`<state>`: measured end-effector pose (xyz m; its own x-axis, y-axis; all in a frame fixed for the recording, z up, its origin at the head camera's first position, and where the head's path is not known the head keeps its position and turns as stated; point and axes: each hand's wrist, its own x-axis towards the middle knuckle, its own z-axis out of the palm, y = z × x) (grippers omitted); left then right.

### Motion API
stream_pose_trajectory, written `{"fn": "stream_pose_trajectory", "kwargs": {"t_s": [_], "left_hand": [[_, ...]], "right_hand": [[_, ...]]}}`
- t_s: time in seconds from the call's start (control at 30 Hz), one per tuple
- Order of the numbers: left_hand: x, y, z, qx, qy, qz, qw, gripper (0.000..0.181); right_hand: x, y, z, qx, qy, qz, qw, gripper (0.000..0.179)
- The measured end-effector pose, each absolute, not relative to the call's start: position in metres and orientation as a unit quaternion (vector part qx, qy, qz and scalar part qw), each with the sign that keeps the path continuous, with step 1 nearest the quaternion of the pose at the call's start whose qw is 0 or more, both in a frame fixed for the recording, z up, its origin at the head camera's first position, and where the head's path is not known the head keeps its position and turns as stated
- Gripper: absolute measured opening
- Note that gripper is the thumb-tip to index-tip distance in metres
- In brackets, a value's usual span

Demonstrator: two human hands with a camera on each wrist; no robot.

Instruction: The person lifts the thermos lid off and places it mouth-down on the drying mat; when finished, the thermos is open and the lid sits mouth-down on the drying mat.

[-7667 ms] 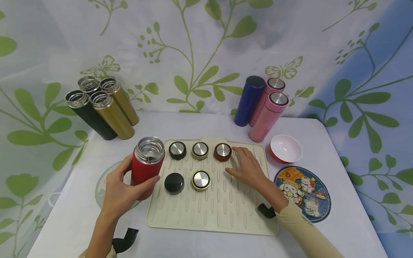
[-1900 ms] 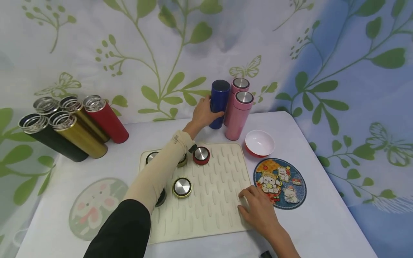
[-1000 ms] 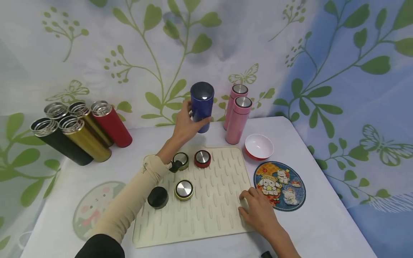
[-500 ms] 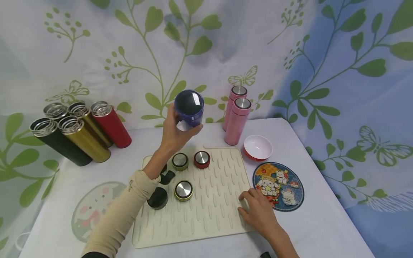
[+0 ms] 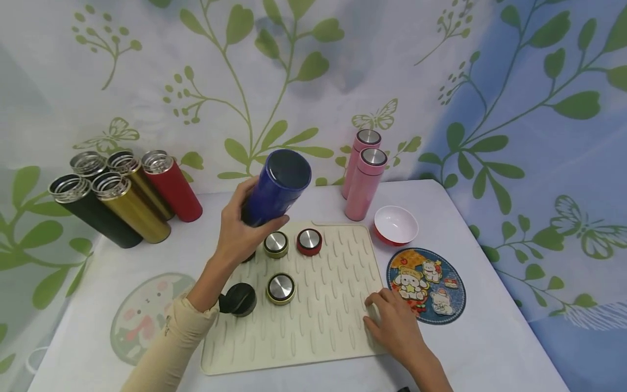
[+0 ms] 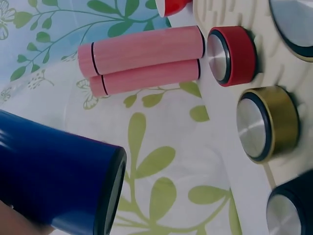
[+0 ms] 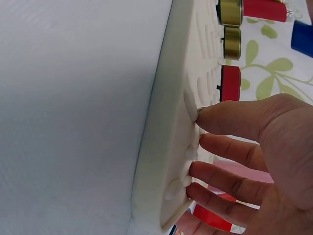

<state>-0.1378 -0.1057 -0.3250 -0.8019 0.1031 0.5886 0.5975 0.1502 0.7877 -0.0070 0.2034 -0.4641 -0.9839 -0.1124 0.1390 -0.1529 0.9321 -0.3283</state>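
My left hand (image 5: 237,231) grips a blue thermos flask (image 5: 274,190) around its side and holds it tilted above the far edge of the cream mat (image 5: 323,326). The flask's dark end points up and to the right; in the left wrist view that end of the blue flask (image 6: 58,171) has a black rim. On the mat sit round lids: a red lid (image 5: 309,242), two gold lids, one at the back (image 5: 276,245) and one nearer (image 5: 281,288), and black lids, one partly hidden. My right hand (image 5: 395,324) rests its fingertips on the mat's right edge, fingers loosely bent, holding nothing.
Lidless flasks stand at the back left: red (image 5: 173,188), gold (image 5: 132,209) and dark green (image 5: 98,215). Two lidded pink flasks (image 5: 362,190) stand at the back right. Nearby are a red-and-white bowl (image 5: 395,224), a blue cartoon mat (image 5: 453,296) and a pale round mat (image 5: 147,321).
The red flask left my left hand and joined the left group. My left hand took the blue flask from beside the pink ones, lifted it leftward and nearer, and tilted it. My right hand stays put lately.
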Motion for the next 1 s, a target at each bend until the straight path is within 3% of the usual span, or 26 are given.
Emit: {"fn": "stream_pose_trajectory", "kwargs": {"t_s": [0.33, 0.5, 0.67, 1.0], "left_hand": [[-0.12, -0.133, -0.356, -0.26, -0.752, -0.563, 0.226, 0.089], [-0.098, -0.143, -0.363, -0.265, -0.781, -0.522, 0.217, 0.089], [-0.075, -0.148, -0.376, -0.278, -0.805, -0.477, 0.217, 0.076], [-0.032, -0.148, -0.394, -0.262, -0.869, -0.371, 0.193, 0.079]], "right_hand": [[-0.006, 0.202, -0.462, 0.068, -0.98, 0.176, 0.064, 0.033], [-0.006, 0.201, -0.459, 0.056, -0.982, 0.177, 0.043, 0.033], [-0.007, 0.199, -0.449, 0.058, -0.982, 0.177, 0.021, 0.037], [-0.01, 0.175, -0.402, 0.123, -0.881, 0.456, -0.001, 0.054]]}}
